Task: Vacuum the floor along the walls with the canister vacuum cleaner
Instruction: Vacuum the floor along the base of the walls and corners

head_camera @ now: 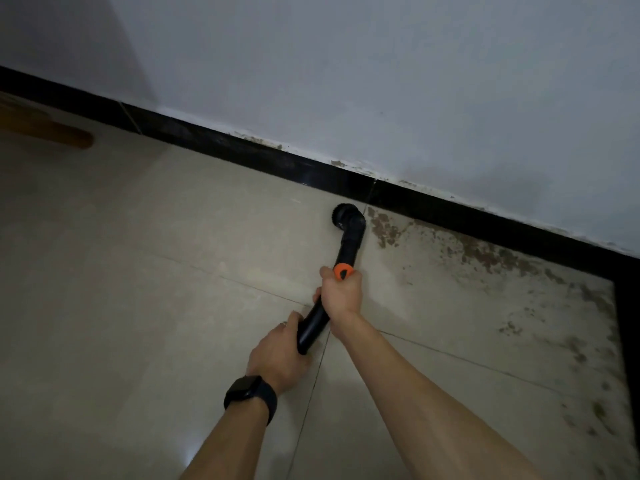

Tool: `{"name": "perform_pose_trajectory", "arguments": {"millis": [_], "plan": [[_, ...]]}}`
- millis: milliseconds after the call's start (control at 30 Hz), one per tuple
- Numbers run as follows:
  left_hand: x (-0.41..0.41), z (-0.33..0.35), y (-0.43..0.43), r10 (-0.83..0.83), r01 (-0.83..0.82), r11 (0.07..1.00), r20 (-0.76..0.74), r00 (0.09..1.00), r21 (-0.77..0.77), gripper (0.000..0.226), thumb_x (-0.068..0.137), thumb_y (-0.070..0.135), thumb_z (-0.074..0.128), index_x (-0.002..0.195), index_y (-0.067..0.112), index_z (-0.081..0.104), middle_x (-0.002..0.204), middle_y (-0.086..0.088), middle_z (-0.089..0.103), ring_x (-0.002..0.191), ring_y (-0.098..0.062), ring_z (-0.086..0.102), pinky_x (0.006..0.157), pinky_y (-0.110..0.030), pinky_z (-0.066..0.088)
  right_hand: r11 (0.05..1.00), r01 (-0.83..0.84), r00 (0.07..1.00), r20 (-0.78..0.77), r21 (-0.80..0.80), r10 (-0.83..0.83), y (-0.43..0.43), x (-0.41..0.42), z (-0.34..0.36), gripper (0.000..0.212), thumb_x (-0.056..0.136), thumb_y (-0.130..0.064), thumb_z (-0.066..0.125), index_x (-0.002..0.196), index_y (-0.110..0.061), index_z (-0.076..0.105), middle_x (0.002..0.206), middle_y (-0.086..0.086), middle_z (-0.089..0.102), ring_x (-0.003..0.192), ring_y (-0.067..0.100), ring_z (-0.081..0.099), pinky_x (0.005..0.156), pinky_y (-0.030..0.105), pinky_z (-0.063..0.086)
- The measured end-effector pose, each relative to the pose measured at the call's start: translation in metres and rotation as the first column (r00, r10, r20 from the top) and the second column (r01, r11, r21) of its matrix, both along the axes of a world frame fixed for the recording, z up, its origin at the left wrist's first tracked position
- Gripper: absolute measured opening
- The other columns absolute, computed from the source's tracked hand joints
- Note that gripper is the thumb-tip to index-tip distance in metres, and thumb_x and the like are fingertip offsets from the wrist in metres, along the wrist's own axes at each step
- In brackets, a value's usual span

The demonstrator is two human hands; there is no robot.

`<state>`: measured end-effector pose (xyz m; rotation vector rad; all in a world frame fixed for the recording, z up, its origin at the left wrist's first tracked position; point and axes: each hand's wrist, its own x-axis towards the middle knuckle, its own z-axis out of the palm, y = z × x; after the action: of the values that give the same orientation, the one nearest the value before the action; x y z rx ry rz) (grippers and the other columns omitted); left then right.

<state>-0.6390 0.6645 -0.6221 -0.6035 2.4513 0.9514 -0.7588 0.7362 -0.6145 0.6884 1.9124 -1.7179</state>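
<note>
A black vacuum wand [348, 251] with an orange collar [343, 270] reaches toward the wall. Its round brush head [343, 215] sits on the beige tiled floor [173, 254], close to the black skirting board [277, 161]. My right hand [343, 292] grips the wand just below the orange collar. My left hand [277, 355], with a black watch on the wrist, grips the lower end of the black tube [311, 327]. The canister and the hose are out of view.
A white wall [381, 81] rises above the skirting. Dark brown stains [485, 258] cover the tiles to the right of the brush, up to a black strip [627, 323] at the right edge. A blurred wooden object [52, 129] lies on the floor at far left.
</note>
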Motion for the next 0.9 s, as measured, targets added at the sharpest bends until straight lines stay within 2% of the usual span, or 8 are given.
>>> {"name": "perform_pose_trajectory", "arguments": {"millis": [100, 200, 300, 367, 533, 667, 800, 900], "plan": [[0.017, 0.002, -0.004, -0.076, 0.066, 0.992, 0.09, 0.993, 0.106, 0.022, 0.075, 0.023, 0.061, 0.09, 0.036, 0.052, 0.086, 0.009, 0.064, 0.077, -0.014, 0.062, 0.071, -0.031, 0.055, 0.998, 0.057, 0.998, -0.024, -0.015, -0.057, 0.013, 0.031, 0.005, 0.029, 0.099, -0.026, 0.064, 0.113, -0.012, 0.044, 0.073, 0.003, 0.056, 0.048, 0.014, 0.055, 0.056, 0.032, 0.053], [0.026, 0.009, -0.006, -0.178, 0.155, 0.978, 0.172, 0.969, 0.141, 0.026, 0.073, 0.014, 0.063, 0.07, 0.035, 0.048, 0.078, 0.01, 0.061, 0.074, -0.013, 0.059, 0.058, -0.02, 0.042, 0.985, 0.171, 0.985, -0.016, 0.01, -0.171, 0.026, 0.057, 0.007, 0.033, 0.1, -0.03, 0.064, 0.116, -0.012, 0.042, 0.064, 0.001, 0.057, 0.05, 0.015, 0.057, 0.063, 0.037, 0.057], [0.032, 0.014, 0.002, -0.215, 0.187, 0.972, 0.229, 0.949, 0.141, 0.028, 0.073, 0.009, 0.064, 0.065, 0.03, 0.046, 0.069, 0.009, 0.056, 0.068, -0.014, 0.055, 0.05, -0.019, 0.035, 0.966, 0.259, 0.966, 0.007, 0.014, -0.259, 0.038, 0.076, 0.01, 0.033, 0.101, -0.029, 0.064, 0.118, -0.014, 0.04, 0.067, 0.002, 0.059, 0.052, 0.016, 0.059, 0.065, 0.038, 0.059], [0.037, 0.016, 0.009, -0.231, 0.195, 0.969, 0.272, 0.934, 0.152, 0.027, 0.073, 0.008, 0.064, 0.067, 0.028, 0.047, 0.072, 0.007, 0.057, 0.071, -0.016, 0.056, 0.052, -0.02, 0.037, 0.958, 0.285, 0.958, 0.016, 0.033, -0.286, 0.046, 0.087, 0.011, 0.033, 0.1, -0.028, 0.064, 0.118, -0.013, 0.041, 0.068, 0.003, 0.06, 0.054, 0.017, 0.059, 0.065, 0.039, 0.06], [0.045, 0.018, 0.016, -0.334, 0.234, 0.936, 0.452, 0.827, 0.262, 0.031, 0.067, 0.014, 0.079, 0.09, 0.024, 0.06, 0.097, 0.0, 0.067, 0.09, -0.019, 0.065, 0.067, -0.021, 0.047, 0.959, 0.265, 0.963, 0.021, 0.098, -0.268, 0.053, 0.113, 0.011, 0.036, 0.1, -0.034, 0.064, 0.119, -0.016, 0.038, 0.082, 0.009, 0.066, 0.057, 0.016, 0.062, 0.055, 0.029, 0.052], [0.054, 0.016, 0.018, -0.375, 0.293, 0.927, 0.529, 0.762, 0.234, 0.035, 0.07, 0.014, 0.08, 0.1, 0.019, 0.061, 0.105, -0.003, 0.067, 0.099, -0.022, 0.064, 0.08, -0.027, 0.052, 0.932, 0.341, 0.932, 0.087, 0.124, -0.353, 0.056, 0.135, 0.001, 0.042, 0.1, -0.039, 0.062, 0.125, -0.017, 0.037, 0.095, 0.016, 0.072, 0.071, 0.025, 0.07, 0.069, 0.039, 0.061], [0.057, 0.013, 0.026, -0.372, 0.341, 0.927, 0.501, 0.781, 0.156, 0.048, 0.073, 0.017, 0.078, 0.118, 0.015, 0.061, 0.114, -0.006, 0.066, 0.103, -0.022, 0.063, 0.084, -0.028, 0.052, 0.923, 0.381, 0.918, 0.094, 0.064, -0.385, 0.065, 0.135, 0.001, 0.035, 0.1, -0.033, 0.063, 0.122, -0.018, 0.04, 0.079, 0.009, 0.066, 0.06, 0.02, 0.066, 0.064, 0.036, 0.059], [0.052, 0.014, 0.037, -0.365, 0.337, 0.931, 0.441, 0.82, 0.144, 0.041, 0.073, 0.02, 0.076, 0.111, 0.018, 0.06, 0.1, -0.002, 0.061, 0.091, -0.02, 0.06, 0.079, -0.029, 0.053, 0.92, 0.39, 0.917, 0.073, 0.031, -0.391, 0.074, 0.118, 0.004, 0.029, 0.099, -0.026, 0.065, 0.117, -0.016, 0.043, 0.067, 0.003, 0.058, 0.045, 0.011, 0.057, 0.061, 0.036, 0.057]]}}
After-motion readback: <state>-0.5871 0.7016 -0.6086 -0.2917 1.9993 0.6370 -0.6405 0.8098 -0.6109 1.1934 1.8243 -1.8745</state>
